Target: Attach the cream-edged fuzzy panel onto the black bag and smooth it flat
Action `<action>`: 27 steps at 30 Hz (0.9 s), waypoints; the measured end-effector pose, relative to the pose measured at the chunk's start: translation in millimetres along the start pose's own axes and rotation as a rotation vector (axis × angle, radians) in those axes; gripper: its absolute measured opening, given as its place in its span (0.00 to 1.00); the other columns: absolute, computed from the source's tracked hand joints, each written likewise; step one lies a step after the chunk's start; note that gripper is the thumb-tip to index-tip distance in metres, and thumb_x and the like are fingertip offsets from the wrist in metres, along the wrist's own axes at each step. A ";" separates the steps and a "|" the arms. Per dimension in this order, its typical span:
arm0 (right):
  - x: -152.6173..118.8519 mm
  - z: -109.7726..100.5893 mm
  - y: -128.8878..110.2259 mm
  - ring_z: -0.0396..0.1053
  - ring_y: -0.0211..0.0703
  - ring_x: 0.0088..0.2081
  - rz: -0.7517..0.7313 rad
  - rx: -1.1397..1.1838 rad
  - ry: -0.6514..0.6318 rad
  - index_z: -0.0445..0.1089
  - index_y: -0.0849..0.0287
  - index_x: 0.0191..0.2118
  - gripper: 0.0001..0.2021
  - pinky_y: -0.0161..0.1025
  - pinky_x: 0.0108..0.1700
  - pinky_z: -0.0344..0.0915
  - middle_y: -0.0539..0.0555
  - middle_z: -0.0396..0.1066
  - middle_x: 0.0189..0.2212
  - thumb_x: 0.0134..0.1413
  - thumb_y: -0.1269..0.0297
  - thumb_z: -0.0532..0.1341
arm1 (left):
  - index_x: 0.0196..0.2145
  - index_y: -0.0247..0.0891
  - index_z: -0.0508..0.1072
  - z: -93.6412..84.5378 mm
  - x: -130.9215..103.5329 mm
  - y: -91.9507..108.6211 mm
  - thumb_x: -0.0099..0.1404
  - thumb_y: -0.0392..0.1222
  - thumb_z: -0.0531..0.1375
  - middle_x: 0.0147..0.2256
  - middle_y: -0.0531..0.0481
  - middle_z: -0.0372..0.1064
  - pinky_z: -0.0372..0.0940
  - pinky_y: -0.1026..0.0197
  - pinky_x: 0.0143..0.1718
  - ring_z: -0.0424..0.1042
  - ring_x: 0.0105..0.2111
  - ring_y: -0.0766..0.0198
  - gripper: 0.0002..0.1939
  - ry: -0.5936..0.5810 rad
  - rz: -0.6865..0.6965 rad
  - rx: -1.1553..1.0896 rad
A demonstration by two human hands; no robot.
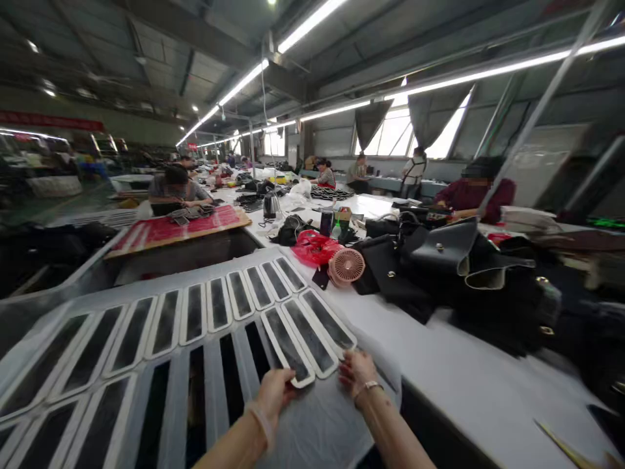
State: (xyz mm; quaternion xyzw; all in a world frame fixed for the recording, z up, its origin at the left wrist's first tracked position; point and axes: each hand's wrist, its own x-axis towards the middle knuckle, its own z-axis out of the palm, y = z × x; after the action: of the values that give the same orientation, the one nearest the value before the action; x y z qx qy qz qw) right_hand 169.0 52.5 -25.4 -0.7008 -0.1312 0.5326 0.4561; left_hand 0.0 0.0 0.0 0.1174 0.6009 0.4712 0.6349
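Rows of long dark panels with white rims and rounded corners lie on a pale sheet (303, 430). My left hand (274, 391) is closed at the near corner of one white-rimmed panel (289, 348), its thumb on the rim. To the right, another rimmed panel (310, 339) lies close beside it. My right hand (359, 372) has its fingers bent and slightly apart, at the near end of the rightmost panel (329, 319). Nothing shows within that hand. Left of my left hand, dark strips (229, 378) alternate with grey bands.
A pink round fan (346, 267) and a red plastic bag (315, 247) stand beyond the panels. Black bags (439, 260) are heaped at right on the white table (439, 378). A red-topped board (185, 228) is at left. Several people sit or stand farther off.
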 end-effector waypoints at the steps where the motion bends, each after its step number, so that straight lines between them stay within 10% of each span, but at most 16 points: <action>1: 0.3 1.2 0.6 0.67 0.35 0.29 -0.001 0.003 0.012 0.62 0.61 0.52 0.15 0.34 0.27 0.67 0.52 0.68 0.37 0.62 0.62 0.58 | 0.33 0.28 0.70 -0.3 0.8 0.3 0.62 0.28 0.55 0.27 0.43 0.75 0.66 0.65 0.26 0.74 0.24 0.64 0.05 -0.003 -0.008 -0.004; 10: 4.1 15.8 11.5 0.65 0.33 0.27 -0.065 -0.014 0.128 0.65 0.61 0.47 0.11 0.32 0.25 0.65 0.50 0.67 0.35 0.62 0.61 0.59 | 0.29 0.31 0.70 -1.8 26.5 -3.8 0.62 0.28 0.55 0.23 0.49 0.72 0.69 0.61 0.29 0.73 0.24 0.64 0.06 -0.009 -0.022 -0.001; 27: 26.2 3.6 -1.7 0.66 0.34 0.26 -0.094 -0.198 -0.066 0.67 0.61 0.44 0.15 0.34 0.27 0.66 0.50 0.69 0.32 0.64 0.53 0.55 | 0.21 0.35 0.66 -9.7 36.2 4.5 0.52 0.24 0.53 0.18 0.53 0.66 0.62 0.65 0.23 0.66 0.20 0.66 0.10 -0.090 -0.023 -0.120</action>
State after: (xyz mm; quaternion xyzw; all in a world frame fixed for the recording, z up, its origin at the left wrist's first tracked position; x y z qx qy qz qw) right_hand 176.8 72.8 -40.6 -0.7175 -0.2308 0.5180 0.4044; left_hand -16.5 25.2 -22.8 0.0933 0.5436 0.4934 0.6726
